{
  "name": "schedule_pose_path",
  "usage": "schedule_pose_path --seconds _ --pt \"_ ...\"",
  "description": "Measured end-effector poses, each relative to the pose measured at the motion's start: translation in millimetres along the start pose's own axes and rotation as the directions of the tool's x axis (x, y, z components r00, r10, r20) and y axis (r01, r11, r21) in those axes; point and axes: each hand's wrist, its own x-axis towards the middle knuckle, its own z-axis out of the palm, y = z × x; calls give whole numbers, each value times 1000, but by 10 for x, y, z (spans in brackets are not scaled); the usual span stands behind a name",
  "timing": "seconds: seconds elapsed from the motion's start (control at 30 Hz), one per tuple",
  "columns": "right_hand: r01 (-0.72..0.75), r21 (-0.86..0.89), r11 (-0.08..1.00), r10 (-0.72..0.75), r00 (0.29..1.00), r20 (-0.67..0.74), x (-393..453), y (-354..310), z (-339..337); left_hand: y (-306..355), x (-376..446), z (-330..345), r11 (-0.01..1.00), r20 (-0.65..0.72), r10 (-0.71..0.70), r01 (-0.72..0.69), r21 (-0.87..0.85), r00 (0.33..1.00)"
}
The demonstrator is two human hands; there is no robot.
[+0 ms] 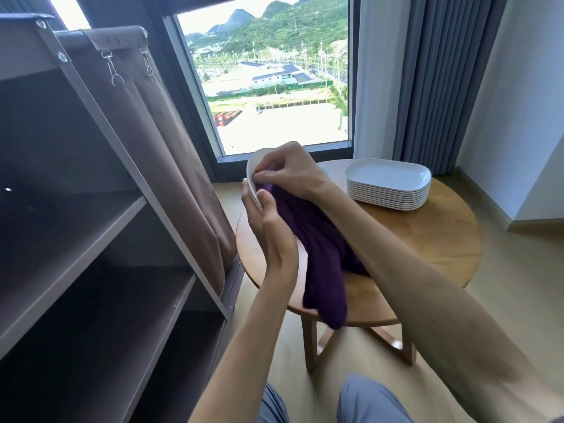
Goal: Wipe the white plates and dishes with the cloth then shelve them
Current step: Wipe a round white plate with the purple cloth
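Note:
My left hand [268,227] grips a white dish [252,175] by its rim and holds it tilted on edge above the round wooden table [427,239]. My right hand [290,172] pinches a purple cloth [317,254] and presses it against the dish's inner face. The cloth hangs down below my right forearm. Most of the dish is hidden behind my hands and the cloth. A stack of several white plates [387,184] sits on the far right of the table.
A brown shelf unit [91,239] with open shelves stands at my left, its fabric curtain [171,154] pulled aside. A window lies behind the table, grey drapes [442,80] to its right. My knees show at the bottom.

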Motion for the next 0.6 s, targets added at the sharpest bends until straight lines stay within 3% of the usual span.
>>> schedule_pose_path --seconds 0.1,0.17,0.27,0.4,0.43,0.5,0.57,0.6 --pt "-14 -62 998 -8 943 -334 128 163 33 13 -57 -14 999 -23 41 -41 27 999" --pt "-64 -108 992 8 893 -450 131 311 25 19 -11 -64 1000 -67 25 -25 13 997" --pt "-233 -176 956 140 894 -425 55 517 -18 -14 61 -110 1000 -157 10 -7 20 988" --pt "-298 -3 954 296 949 -106 -260 681 -50 -137 114 -121 1000 -224 -4 -2 -23 975" --pt "-301 -24 953 298 951 -87 -334 705 -49 -168 120 -129 999 -213 -6 0 -32 977" --pt "-294 -193 936 250 942 -223 -397 760 -36 -192 94 -137 1000 -181 -5 0 -26 984" --pt "-434 -462 774 212 864 -456 -418 770 -43 -192 50 -120 999 -183 19 -23 -23 983" --pt "-518 -499 694 235 819 -523 -437 775 -44 -194 50 -118 999 -195 36 -43 -32 980"
